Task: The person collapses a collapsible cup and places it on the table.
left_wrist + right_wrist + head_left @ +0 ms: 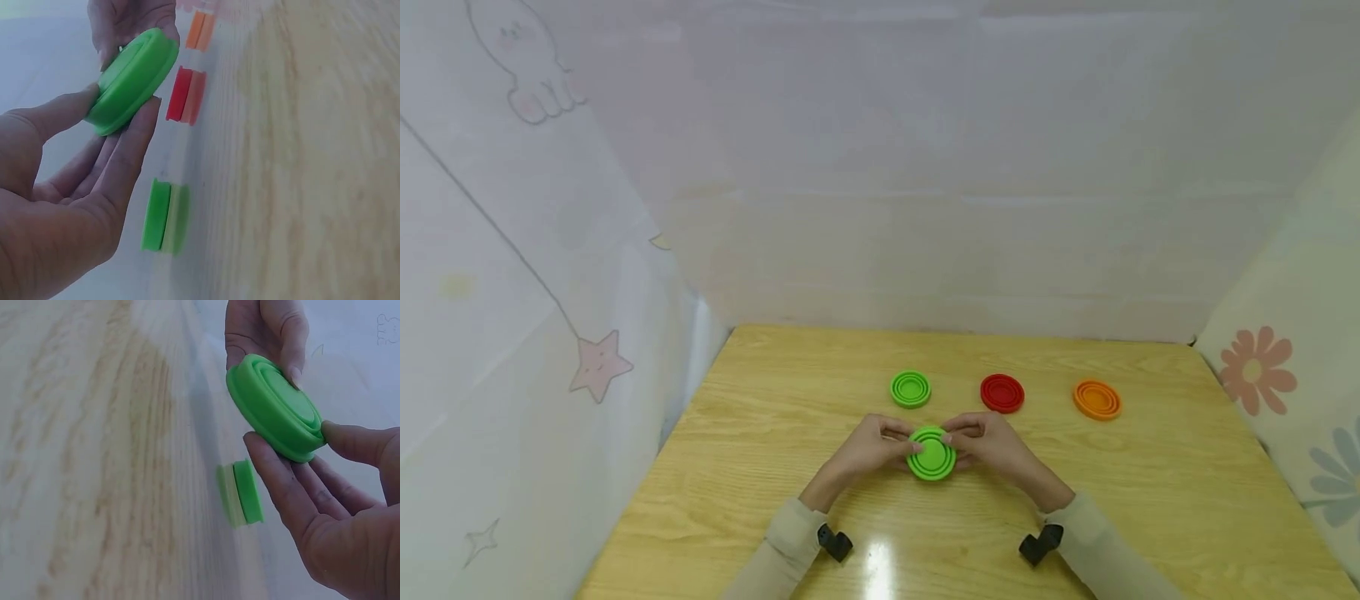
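Note:
A green collapsible cup (932, 455), folded flat into concentric rings, is held up in front of the person by both hands. The left hand (867, 448) pinches its left edge, thumb on the upper face and fingers beneath. On the opposite edge the right hand (997, 448) has the same kind of grip. In the left wrist view the cup (134, 84) is tilted and raised over the table. The right wrist view shows the cup's side wall (265, 409) and the right thumb at its rim.
Beyond the hands, a second green folded cup (910, 389), a red one (1002, 393) and an orange one (1097, 400) lie in a row on the wooden table (760, 433). Pale patterned curtains (962, 167) enclose the back and sides. Each wrist wears a small black device (834, 543).

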A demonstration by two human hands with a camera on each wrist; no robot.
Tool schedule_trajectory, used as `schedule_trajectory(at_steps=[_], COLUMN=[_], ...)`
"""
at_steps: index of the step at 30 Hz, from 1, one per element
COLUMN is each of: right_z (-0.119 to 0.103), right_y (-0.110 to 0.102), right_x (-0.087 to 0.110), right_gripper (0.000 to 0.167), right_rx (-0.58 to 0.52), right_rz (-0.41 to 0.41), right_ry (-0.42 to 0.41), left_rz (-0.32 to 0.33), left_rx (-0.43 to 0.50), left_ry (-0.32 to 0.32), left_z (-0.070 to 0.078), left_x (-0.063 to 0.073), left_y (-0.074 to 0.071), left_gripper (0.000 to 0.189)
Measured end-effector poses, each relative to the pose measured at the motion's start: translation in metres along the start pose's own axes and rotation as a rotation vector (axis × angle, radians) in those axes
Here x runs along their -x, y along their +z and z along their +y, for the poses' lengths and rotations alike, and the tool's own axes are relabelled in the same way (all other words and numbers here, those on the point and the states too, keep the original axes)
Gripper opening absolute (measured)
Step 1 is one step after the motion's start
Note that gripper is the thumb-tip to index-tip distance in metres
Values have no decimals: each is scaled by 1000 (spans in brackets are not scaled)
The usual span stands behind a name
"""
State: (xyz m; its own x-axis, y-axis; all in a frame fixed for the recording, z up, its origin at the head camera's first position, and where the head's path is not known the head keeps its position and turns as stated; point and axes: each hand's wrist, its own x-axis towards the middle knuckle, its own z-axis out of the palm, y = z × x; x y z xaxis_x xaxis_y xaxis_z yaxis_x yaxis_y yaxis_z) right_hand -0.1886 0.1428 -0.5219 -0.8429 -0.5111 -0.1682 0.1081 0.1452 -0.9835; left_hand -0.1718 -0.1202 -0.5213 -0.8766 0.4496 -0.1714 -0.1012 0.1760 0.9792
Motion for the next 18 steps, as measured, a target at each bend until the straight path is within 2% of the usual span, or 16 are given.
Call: schedule_trajectory(at_steps=[5, 10, 15, 18], right_z=[4, 7, 5, 5], right_y=[-5, -11, -15, -17], right_x=[1, 3, 3, 4], right_gripper=[43, 44, 47, 50], right_rx=[-15, -86, -117, -139], right_rz=[10, -26, -94, -144], right_ry=[10, 38, 62, 84], left_rz=[66, 115, 124, 115], left_rx=[-121, -246, -339, -343], left_ry=[57, 125, 190, 216], left_z=[3, 9, 17, 19], left_x=[-2, -1, 0, 0], left_y=[2, 6, 9, 10], left_gripper=[30, 24, 23, 23])
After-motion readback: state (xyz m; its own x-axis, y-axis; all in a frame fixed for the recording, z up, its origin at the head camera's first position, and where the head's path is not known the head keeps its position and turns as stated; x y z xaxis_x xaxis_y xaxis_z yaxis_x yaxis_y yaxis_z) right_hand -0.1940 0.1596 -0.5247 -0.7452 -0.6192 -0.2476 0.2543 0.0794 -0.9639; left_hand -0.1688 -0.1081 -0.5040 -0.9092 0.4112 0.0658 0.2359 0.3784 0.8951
